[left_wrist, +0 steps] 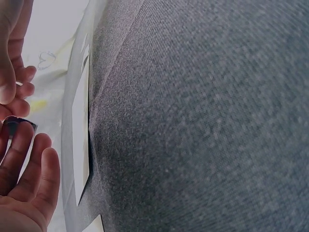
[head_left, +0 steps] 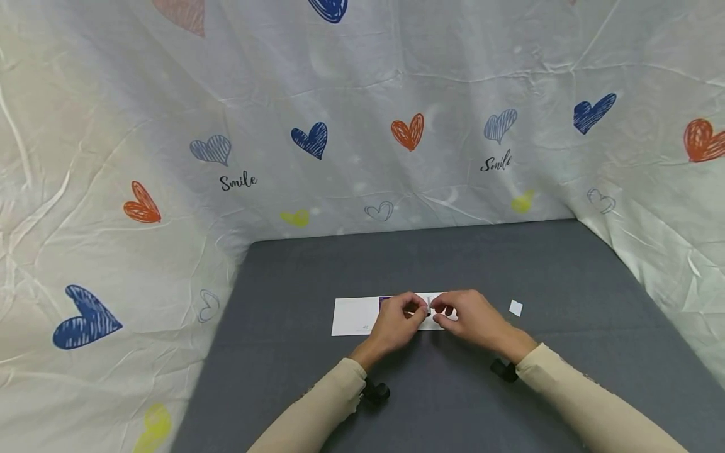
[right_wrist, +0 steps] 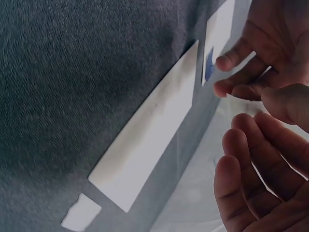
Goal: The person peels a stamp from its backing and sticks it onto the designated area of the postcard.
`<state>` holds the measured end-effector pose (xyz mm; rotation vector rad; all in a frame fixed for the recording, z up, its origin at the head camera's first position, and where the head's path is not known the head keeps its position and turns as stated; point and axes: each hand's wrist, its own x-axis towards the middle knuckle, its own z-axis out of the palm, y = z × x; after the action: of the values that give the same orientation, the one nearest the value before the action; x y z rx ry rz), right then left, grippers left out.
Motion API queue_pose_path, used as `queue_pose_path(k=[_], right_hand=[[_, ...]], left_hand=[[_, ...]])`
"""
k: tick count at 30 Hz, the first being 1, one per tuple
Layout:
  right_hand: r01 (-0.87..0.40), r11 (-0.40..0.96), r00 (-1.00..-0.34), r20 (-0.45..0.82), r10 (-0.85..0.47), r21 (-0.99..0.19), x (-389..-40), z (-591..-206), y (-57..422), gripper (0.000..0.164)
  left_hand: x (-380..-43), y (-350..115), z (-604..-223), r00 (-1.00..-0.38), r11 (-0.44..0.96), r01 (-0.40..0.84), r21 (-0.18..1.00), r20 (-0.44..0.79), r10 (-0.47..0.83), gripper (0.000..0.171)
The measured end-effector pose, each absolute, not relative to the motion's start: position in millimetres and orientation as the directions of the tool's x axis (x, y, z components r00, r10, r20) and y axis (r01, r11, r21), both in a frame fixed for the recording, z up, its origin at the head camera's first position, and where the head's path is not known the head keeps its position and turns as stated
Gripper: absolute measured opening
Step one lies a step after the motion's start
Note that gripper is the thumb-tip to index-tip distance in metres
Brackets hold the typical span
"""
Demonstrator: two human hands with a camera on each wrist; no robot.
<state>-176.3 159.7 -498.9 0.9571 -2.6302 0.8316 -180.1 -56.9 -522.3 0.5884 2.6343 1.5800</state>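
My left hand (head_left: 398,319) pinches a small flat piece (left_wrist: 19,125) between thumb and finger, just above the cards. This piece looks dark in the left wrist view and shows as a thin pale strip in the right wrist view. My right hand (head_left: 472,318) hovers close beside it, fingers loosely bent, with a gap between thumb and index finger in the head view. Whether its thumb touches the piece is unclear. A white card (right_wrist: 149,130) lies beneath the hands, partly covered by them in the head view. Left of it lies another white card (head_left: 354,316) with a blue-purple patch.
To the right of the cards sits a small white scrap (head_left: 515,307). A dark grey cloth (head_left: 306,270) covers the table. Behind it and along its sides hangs a pale curtain (head_left: 351,82) printed with hearts.
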Motion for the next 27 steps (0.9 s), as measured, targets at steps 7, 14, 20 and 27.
queue_pose_path(k=[7, 14, 20, 27], right_hand=[[-0.652, 0.613, -0.758, 0.412, -0.506, -0.446, -173.9, -503.8, 158.0, 0.014], [-0.653, 0.616, -0.755, 0.435, -0.49, -0.44, -173.8, -506.8, 157.7, 0.009], [-0.63, 0.627, -0.775, 0.427, -0.466, -0.458, -173.2, -505.2, 158.4, 0.007], [-0.612, 0.629, -0.789, 0.43, -0.439, -0.48, -173.0, -503.9, 158.8, 0.008]], left_hand=[[-180.2, -56.8, -524.7, -0.925, 0.424, 0.315, 0.85, 0.174, 0.339, 0.013], [-180.0, -56.1, -525.6, -0.927, 0.416, 0.306, 0.856, 0.169, 0.335, 0.012], [-179.9, -55.7, -524.6, -0.924, 0.401, 0.3, 0.866, 0.158, 0.349, 0.012], [-179.4, -56.1, -522.4, -0.936, 0.403, 0.297, 0.865, 0.18, 0.304, 0.007]])
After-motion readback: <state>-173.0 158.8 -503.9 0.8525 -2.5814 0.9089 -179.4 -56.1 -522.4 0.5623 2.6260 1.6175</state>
